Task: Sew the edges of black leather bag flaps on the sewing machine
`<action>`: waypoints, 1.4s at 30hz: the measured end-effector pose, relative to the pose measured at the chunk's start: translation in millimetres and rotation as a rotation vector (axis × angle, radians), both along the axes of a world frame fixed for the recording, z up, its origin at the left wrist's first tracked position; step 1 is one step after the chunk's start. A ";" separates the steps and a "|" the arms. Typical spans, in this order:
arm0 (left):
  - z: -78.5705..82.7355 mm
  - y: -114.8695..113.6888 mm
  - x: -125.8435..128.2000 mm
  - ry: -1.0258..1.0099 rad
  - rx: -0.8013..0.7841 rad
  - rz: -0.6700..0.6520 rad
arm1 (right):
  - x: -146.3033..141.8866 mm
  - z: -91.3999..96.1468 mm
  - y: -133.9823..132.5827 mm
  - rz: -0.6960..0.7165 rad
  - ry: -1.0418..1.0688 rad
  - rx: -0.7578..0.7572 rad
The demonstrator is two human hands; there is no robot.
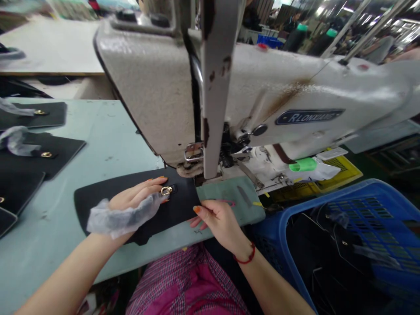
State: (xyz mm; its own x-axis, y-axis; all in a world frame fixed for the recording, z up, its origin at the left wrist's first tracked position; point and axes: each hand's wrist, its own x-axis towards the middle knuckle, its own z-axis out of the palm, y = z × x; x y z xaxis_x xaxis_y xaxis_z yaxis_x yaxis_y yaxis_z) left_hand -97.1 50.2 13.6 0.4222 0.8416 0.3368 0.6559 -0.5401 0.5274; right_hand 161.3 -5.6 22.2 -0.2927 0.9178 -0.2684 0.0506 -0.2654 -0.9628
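Note:
A black leather-like panel lies on the pale green sewing table, its far edge by the needle area of the sewing machine. Flat on the panel rests my left hand, fingers stretched toward the machine. A strap wrapped in clear plastic drapes over that hand and wrist and runs to a gold ring on the panel. My right hand pinches the panel's right edge, thumb on top and fingers underneath. The machine head hides the needle and the panel's far edge.
Several similar black panels with plastic-wrapped straps lie at the left of the table. On the right stands a blue plastic basket holding black pieces. A yellow crate and a green thread spool are beyond it.

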 end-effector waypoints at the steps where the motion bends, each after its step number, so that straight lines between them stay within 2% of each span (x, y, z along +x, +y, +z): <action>1: 1.1 0.8 -0.1 -0.010 -0.022 -0.003 | 0.2 0.8 2.0 0.010 0.049 -0.037; 9: 20.7 1.8 4.2 0.123 -0.198 0.091 | 3.0 0.9 13.1 0.085 0.283 -0.279; 12: 23.7 4.5 5.6 0.122 -0.158 0.092 | 3.1 2.0 14.0 0.083 0.320 -0.352; 15: 20.4 8.8 3.2 0.137 -0.055 0.031 | 2.8 1.8 14.6 0.076 0.349 -0.386; 17: 17.3 10.9 0.1 0.155 -0.020 0.008 | 2.6 0.4 14.5 0.083 0.366 -0.391; 20: 15.5 12.2 -3.4 0.193 -0.056 0.017 | 2.0 -2.6 13.9 0.089 0.384 -0.380; 26: 24.0 10.6 -0.3 0.177 -0.159 0.027 | 0.1 -4.9 11.2 0.071 0.391 -0.312; 30: 26.6 7.5 0.1 0.191 -0.218 0.050 | -1.5 -5.0 7.4 0.059 0.303 -0.208; 33: 21.1 7.6 -3.8 0.201 -0.151 0.037 | -3.1 -7.3 4.0 0.033 0.209 -0.106; 38: 9.2 14.9 -7.6 0.185 0.146 -0.160 | -6.4 -17.7 2.1 -0.005 0.182 -0.080; 40: 8.6 15.3 -5.9 0.211 0.234 -0.162 | -7.9 -22.7 2.3 -0.023 0.188 -0.087; 42: 11.5 13.0 -2.7 0.216 0.251 -0.118 | -9.1 -26.9 2.4 -0.052 0.193 -0.081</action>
